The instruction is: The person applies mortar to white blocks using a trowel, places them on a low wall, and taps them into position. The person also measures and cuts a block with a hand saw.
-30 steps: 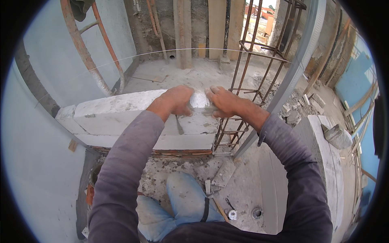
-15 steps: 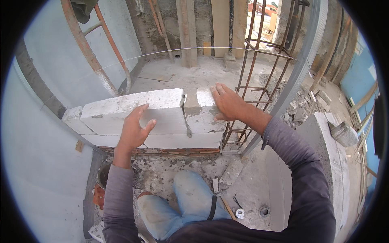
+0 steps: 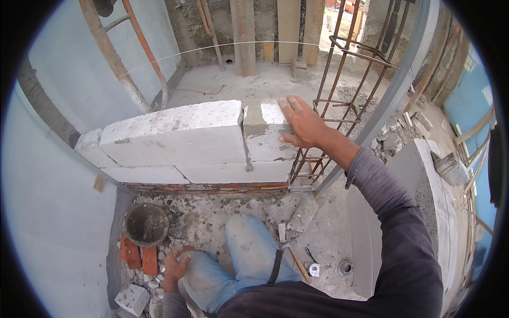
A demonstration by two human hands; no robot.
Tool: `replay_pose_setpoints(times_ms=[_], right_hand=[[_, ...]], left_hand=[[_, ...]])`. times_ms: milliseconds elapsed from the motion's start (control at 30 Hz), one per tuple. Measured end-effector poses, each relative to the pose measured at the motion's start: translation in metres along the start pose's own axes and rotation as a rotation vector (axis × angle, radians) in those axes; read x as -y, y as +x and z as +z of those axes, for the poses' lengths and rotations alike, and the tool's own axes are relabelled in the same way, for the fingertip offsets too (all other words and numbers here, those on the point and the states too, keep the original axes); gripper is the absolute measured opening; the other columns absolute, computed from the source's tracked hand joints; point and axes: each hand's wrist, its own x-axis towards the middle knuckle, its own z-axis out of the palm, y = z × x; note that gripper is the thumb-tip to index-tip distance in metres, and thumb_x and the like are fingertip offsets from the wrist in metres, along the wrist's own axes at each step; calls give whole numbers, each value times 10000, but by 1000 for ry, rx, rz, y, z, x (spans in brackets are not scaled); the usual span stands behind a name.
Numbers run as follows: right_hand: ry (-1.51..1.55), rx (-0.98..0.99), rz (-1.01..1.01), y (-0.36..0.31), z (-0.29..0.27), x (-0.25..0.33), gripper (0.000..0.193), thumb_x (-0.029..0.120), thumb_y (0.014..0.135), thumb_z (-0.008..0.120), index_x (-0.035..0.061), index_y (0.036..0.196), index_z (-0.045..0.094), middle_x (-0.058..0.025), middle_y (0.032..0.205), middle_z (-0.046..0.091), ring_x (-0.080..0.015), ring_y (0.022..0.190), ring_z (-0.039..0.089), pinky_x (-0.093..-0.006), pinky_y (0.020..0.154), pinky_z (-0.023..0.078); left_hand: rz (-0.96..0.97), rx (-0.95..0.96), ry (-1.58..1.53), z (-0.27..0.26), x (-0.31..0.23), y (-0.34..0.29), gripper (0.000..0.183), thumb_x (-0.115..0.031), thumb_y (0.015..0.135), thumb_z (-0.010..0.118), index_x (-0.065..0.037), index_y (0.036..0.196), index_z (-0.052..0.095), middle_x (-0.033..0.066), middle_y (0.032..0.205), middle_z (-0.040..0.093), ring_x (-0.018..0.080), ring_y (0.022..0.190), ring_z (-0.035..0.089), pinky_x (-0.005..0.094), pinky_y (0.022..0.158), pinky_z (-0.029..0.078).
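- Lowered since the earlier frame, a worker's bare left hand (image 3: 176, 265) has dropped from the front of the low wall to beside the left knee, while the bare right hand (image 3: 305, 124) stays on the wall's end.
- Directly under the right palm and running off to its left lies a short, mortar-smeared, grey-white masonry block (image 3: 268, 135); the right hand is clearly nearer, the left well apart.
- Fingers of the right hand lie extended over the block's top edge, thumb apart against the front face; the left hand is loosely open, its hold on anything unclear.
- Left of the right hand, past an upright grey mortar joint (image 3: 246, 143), stretches a long white rectangular block (image 3: 175, 130), its long axis running leftward, roughly in line with the end block.
- Just right of that hand stands a rusty steel reinforcement cage (image 3: 339, 102).
- Near the left hand, on a dusty grey concrete floor (image 3: 204, 212), sit broken orange-red brick pieces (image 3: 150, 259) and, farther forward, a round dark bucket (image 3: 132, 238).
- Beyond them, leftward, rises a pale blue wall (image 3: 63, 201).
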Motion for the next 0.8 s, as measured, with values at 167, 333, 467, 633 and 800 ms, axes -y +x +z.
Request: replay_pose_setpoints(times_ms=[167, 333, 467, 633, 800], right_hand=[[-32, 129, 42, 2, -2, 0, 1081, 475, 819, 817, -156, 1521, 289, -435, 1511, 356, -520, 1464, 325, -473, 1236, 294], [-125, 20, -69, 4, 0, -4, 1064, 543, 842, 769, -189, 1482, 337, -384, 1355, 541, -477, 1389, 417, -460, 1206, 314], [-143, 58, -73, 4, 1, -8, 1065, 549, 845, 766, -196, 1476, 337, -365, 1355, 550, -468, 1376, 428, -456, 1202, 313], [-48, 146, -21, 6, -2, -4, 1093, 504, 832, 806, -156, 1522, 274, -397, 1491, 398, -500, 1466, 327, -469, 1239, 280], [-45, 255, 124, 6, -18, 7, 1126, 560, 829, 796, -29, 1602, 227, -370, 1620, 245, -494, 1533, 231, -531, 1244, 250]], left_hand=[[42, -16, 170, 18, 8, -21, 628, -252, 792, 838, 98, 1278, 647, 274, 1308, 656, 409, 1253, 620, 452, 1091, 473], [189, -35, 280, 32, 26, -52, 688, -275, 794, 818, 100, 1325, 591, 322, 1440, 528, 464, 1385, 467, 501, 1184, 349], [252, -188, 297, 44, 41, -77, 776, -295, 824, 794, 116, 1409, 495, 375, 1492, 436, 529, 1400, 410, 549, 1192, 316], [192, -280, 302, 54, 56, -92, 893, -352, 841, 784, 154, 1468, 399, 405, 1526, 367, 542, 1431, 360, 555, 1209, 285], [-21, -305, 214, 59, 51, -113, 1019, -398, 836, 798, 159, 1524, 294, 403, 1565, 310, 531, 1464, 319, 539, 1227, 260]])
